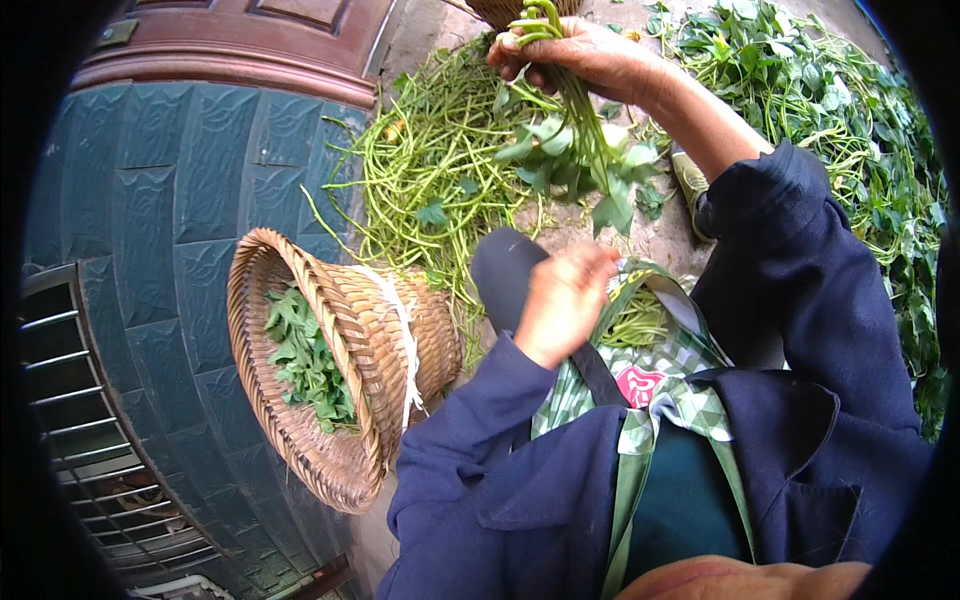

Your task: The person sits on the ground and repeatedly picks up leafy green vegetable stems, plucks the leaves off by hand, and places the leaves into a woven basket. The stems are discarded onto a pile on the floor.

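My right hand (585, 60) is raised and closed around a bunch of green leafy stems (581, 120). The cut ends stick up above the thumb, and broad leaves hang below. My left hand (566, 300) is lower, in front of my lap, blurred, with its fingers curled. Whether it pinches anything is too blurred to tell. Beneath it, my green checked apron (577, 397) holds some pale green stems (636, 321) in its fold. To the left, a woven bamboo basket (431, 315) with a wide flared rim contains loose green leaves (307, 356).
A heap of mostly bare stems (442, 165) lies on the ground past the basket. Leafy vines (825, 105) are piled along the right. Another woven basket (499, 11) shows at the top edge. A blue tiled wall (210, 165) and a barred opening (97, 420) border the left.
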The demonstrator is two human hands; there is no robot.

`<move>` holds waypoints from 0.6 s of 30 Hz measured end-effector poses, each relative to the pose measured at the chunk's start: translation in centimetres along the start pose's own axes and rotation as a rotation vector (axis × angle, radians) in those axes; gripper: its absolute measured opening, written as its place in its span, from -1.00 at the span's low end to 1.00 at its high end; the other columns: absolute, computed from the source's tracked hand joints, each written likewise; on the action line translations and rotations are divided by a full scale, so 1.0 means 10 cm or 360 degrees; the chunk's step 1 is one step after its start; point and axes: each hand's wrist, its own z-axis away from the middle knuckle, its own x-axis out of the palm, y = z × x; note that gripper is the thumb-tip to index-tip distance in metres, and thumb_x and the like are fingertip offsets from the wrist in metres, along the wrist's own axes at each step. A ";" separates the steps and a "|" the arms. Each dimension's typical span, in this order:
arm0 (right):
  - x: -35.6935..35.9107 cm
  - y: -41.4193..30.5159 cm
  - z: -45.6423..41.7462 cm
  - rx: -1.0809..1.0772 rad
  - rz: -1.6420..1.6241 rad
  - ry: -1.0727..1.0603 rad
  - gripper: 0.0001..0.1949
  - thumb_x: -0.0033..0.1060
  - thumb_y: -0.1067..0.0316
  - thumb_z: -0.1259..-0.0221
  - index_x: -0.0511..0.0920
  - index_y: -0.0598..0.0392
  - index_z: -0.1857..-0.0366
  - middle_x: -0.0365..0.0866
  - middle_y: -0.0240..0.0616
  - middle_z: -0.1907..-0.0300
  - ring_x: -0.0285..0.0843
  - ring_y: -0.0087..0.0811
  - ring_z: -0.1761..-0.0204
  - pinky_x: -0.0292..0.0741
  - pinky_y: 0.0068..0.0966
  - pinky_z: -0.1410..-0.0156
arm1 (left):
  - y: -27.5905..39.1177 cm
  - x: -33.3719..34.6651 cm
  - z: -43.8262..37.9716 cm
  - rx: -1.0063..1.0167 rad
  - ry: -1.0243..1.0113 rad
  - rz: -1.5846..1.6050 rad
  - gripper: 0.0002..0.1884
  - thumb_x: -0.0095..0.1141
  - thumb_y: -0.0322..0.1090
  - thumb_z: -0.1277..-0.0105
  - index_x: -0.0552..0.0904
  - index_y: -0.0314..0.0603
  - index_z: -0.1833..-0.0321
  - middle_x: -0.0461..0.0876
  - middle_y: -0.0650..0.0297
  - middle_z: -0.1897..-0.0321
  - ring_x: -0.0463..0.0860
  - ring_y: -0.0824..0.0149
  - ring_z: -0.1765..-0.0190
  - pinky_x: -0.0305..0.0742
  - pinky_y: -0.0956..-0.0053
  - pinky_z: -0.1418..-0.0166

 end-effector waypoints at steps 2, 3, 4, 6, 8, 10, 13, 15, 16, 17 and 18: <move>0.01 0.02 -0.01 0.0032 -0.0276 -0.0068 -0.70 0.05 0.11 -0.21 0.51 0.11 0.15 0.56 -0.39 0.25 0.46 -0.66 0.30 0.42 -0.73 0.24 | 0.07 -0.22 -0.26 0.0104 0.0359 0.0391 -0.84 0.05 -0.42 -0.23 0.56 -0.26 0.15 0.57 0.31 0.39 0.49 0.56 0.52 0.41 0.69 0.45; 0.06 0.03 0.00 0.0086 -0.0425 -0.0115 -0.69 0.06 0.10 -0.20 0.50 0.11 0.15 0.56 -0.37 0.24 0.48 -0.64 0.28 0.44 -0.72 0.21 | 0.07 -0.35 -0.38 0.0310 0.0483 0.0524 -0.83 0.05 -0.40 -0.24 0.55 -0.27 0.14 0.56 0.31 0.38 0.49 0.56 0.48 0.42 0.69 0.44; 0.06 0.02 -0.01 0.0070 -0.0507 -0.0162 -0.68 0.06 0.10 -0.20 0.50 0.12 0.13 0.57 -0.32 0.18 0.52 -0.59 0.19 0.49 -0.65 0.09 | 0.18 -0.44 -0.49 0.0394 0.0690 0.0463 -0.82 0.05 -0.39 -0.25 0.54 -0.32 0.14 0.56 0.32 0.38 0.50 0.57 0.44 0.41 0.70 0.44; 0.06 0.02 -0.02 0.0020 -0.0750 -0.0227 -0.69 0.09 0.15 -0.18 0.48 0.16 0.13 0.55 -0.21 0.09 0.52 -0.48 0.08 0.50 -0.55 -0.03 | 0.34 -0.62 -0.68 0.0491 0.0765 0.0118 -0.67 0.09 -0.27 -0.24 0.50 -0.41 0.06 0.57 0.19 0.22 0.53 0.43 0.20 0.45 0.56 0.13; 0.10 0.06 -0.06 -0.0065 -0.0882 -0.0232 -0.69 0.11 0.20 -0.17 0.48 0.20 0.13 0.51 -0.11 0.03 0.51 -0.41 0.02 0.49 -0.52 -0.06 | 0.36 -0.65 -0.85 0.0557 0.0677 0.0033 -0.49 0.15 -0.16 -0.19 0.39 -0.44 -0.06 0.52 0.06 0.07 0.49 0.31 0.01 0.36 0.46 -0.09; 0.09 0.06 -0.08 -0.0092 -0.1007 -0.0162 -0.70 0.11 0.21 -0.17 0.48 0.20 0.14 0.49 -0.09 0.01 0.50 -0.40 0.01 0.49 -0.53 -0.07 | 0.42 -0.58 -0.88 0.0420 0.0486 0.0102 -0.21 0.24 -0.05 -0.08 0.18 -0.44 -0.21 0.45 -0.06 -0.04 0.44 0.23 -0.10 0.30 0.44 -0.18; 0.11 0.05 -0.12 -0.0115 -0.1160 -0.0111 -0.72 0.09 0.23 -0.18 0.48 0.21 0.16 0.47 -0.06 -0.01 0.50 -0.37 0.00 0.48 -0.55 -0.08 | 0.41 -0.51 -0.90 0.0434 0.0635 -0.0060 -0.28 0.30 -0.15 -0.04 0.21 -0.39 -0.15 0.50 0.00 0.03 0.50 0.28 -0.02 0.34 0.49 -0.11; 0.15 -0.01 -0.14 -0.0097 -0.1257 -0.0106 -0.73 0.09 0.24 -0.18 0.48 0.22 0.16 0.47 -0.05 -0.01 0.51 -0.37 0.00 0.48 -0.55 -0.09 | 0.36 -0.50 -0.96 0.0492 0.0624 -0.0221 -0.45 0.29 -0.28 -0.05 0.32 -0.36 -0.03 0.57 0.12 0.18 0.54 0.36 0.07 0.40 0.53 0.00; 0.16 -0.05 -0.14 -0.0101 -0.1209 -0.0129 -0.70 0.14 0.23 -0.15 0.47 0.23 0.15 0.48 -0.06 0.01 0.51 -0.38 0.01 0.48 -0.54 -0.09 | 0.37 -0.51 -0.97 0.0455 0.0503 -0.0325 -0.64 0.17 -0.34 -0.14 0.39 -0.32 0.07 0.59 0.21 0.34 0.57 0.41 0.20 0.42 0.56 0.10; 0.18 -0.09 -0.13 -0.0106 -0.1067 -0.0146 -0.67 0.16 0.21 -0.13 0.47 0.23 0.14 0.50 -0.09 0.05 0.52 -0.39 0.04 0.48 -0.55 -0.07 | 0.38 -0.53 -0.95 0.0413 0.0469 -0.0138 -0.69 0.14 -0.35 -0.16 0.40 -0.31 0.09 0.59 0.20 0.36 0.58 0.41 0.23 0.42 0.56 0.11; 0.21 -0.15 -0.13 -0.0106 -0.0915 -0.0163 -0.65 0.18 0.19 -0.12 0.48 0.23 0.14 0.53 -0.11 0.09 0.53 -0.40 0.06 0.48 -0.56 -0.05 | 0.40 -0.54 -0.92 0.0375 0.0437 0.0058 -0.73 0.10 -0.35 -0.18 0.42 -0.30 0.11 0.59 0.20 0.38 0.58 0.41 0.26 0.42 0.56 0.13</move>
